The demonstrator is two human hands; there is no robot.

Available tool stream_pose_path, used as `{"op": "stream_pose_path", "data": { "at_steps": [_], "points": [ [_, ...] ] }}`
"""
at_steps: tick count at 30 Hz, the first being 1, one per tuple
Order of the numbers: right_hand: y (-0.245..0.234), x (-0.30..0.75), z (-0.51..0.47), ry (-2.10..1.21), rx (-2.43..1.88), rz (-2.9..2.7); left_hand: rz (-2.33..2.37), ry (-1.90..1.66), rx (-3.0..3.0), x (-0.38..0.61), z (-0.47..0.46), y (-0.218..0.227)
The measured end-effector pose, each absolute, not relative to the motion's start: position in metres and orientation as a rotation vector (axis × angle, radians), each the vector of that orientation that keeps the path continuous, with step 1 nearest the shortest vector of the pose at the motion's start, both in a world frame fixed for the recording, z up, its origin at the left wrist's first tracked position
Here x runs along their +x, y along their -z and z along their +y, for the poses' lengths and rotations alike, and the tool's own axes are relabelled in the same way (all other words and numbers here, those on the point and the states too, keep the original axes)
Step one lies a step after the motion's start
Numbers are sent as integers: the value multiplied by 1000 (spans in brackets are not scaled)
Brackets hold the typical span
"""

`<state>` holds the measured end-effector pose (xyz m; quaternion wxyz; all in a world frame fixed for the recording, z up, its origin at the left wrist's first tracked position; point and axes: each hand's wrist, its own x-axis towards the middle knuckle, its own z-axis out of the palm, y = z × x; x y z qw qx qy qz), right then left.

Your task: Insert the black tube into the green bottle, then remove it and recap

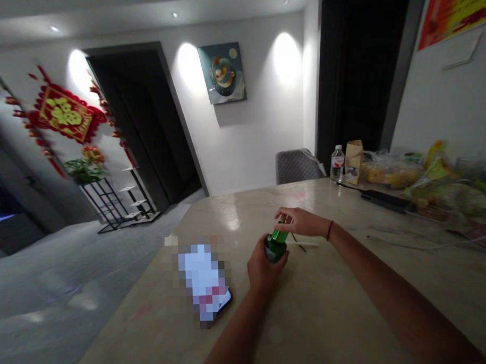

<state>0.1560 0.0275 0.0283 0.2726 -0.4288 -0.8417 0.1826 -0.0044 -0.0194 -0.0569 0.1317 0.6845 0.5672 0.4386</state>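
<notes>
Green bottle (275, 246) stands upright, neck up, between both hands.

bare forearms, red cord bracelet (329, 230)

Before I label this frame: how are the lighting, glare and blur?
Head view: dim room, wall spotlights blown out; their glare reflects off the table; wide-angle lens bends the doorways; a pixelated patch covers the phone; hands and green bottle fairly sharp, bags at right soft.
</notes>
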Motion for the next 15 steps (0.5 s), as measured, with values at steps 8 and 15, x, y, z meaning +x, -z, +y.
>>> {"op": "stream_pose_path", "data": {
  "at_steps": [8,15],
  "points": [
    [-30,157,25,-604,-1102,-2277,1648,-1272,1988,-4,-19,59],
    [-33,162,22,-575,-1226,-2346,1626,-1266,1986,-5,-19,60]
  ]
}}
